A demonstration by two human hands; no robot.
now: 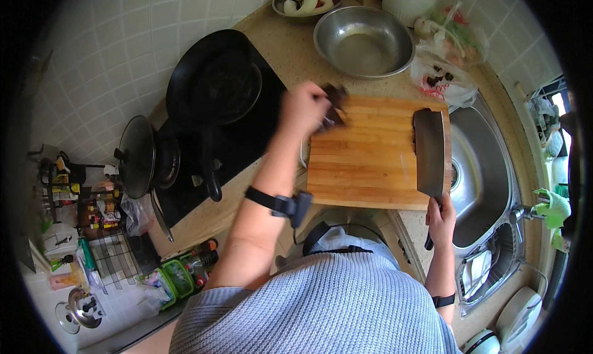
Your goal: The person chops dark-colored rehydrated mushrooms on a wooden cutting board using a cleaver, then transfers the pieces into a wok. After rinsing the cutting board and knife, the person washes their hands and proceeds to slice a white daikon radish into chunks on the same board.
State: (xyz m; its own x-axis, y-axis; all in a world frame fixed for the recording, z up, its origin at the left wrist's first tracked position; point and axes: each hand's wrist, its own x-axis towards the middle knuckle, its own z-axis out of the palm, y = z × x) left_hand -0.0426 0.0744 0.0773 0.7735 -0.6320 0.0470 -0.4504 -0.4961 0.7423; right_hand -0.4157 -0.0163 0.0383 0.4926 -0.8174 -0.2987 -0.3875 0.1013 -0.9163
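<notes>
My left hand [304,110] is closed on a dark brown, ragged piece [333,107] over the far left corner of the wooden cutting board [358,162]. Motion blurs that piece, so I cannot tell its kind. By the handle, my right hand [441,219] grips a cleaver [430,153], its broad blade lying over the board's right side and pointing away from me. Dark matter [415,132] shows along the blade's left edge, partly hidden by it.
Beyond the board stands a steel bowl [364,42], with a smaller bowl [285,9] of pale rings behind. Plastic bags [454,76] lie far right. A sink [488,169] adjoins the board's right side. A black wok [210,76] and a lidded pan [137,159] occupy the left hob.
</notes>
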